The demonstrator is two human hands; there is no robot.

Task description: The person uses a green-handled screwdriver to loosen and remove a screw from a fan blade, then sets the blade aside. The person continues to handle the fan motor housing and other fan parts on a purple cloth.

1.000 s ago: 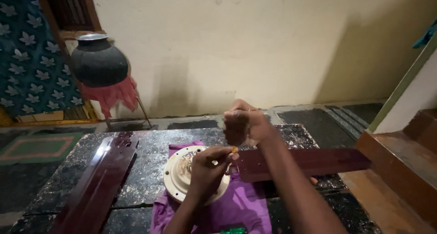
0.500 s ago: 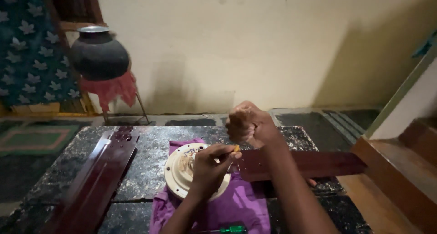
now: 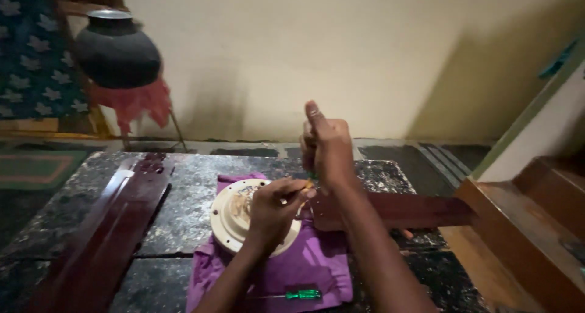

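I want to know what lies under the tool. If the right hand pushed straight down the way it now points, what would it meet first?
Most likely the near end of the dark red fan blade, where it joins the cream round motor housing. The right hand sits directly above that joint, beside the left hand; depth is unclear.

motor (image 3: 234, 218): cream, round, flat on the purple cloth (image 3: 317, 267)
blade (image 3: 396, 209): dark red, extends right from motor

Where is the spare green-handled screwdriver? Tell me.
In the head view, the green-handled screwdriver lies on the purple cloth at the table's near edge, below the round cream motor housing.
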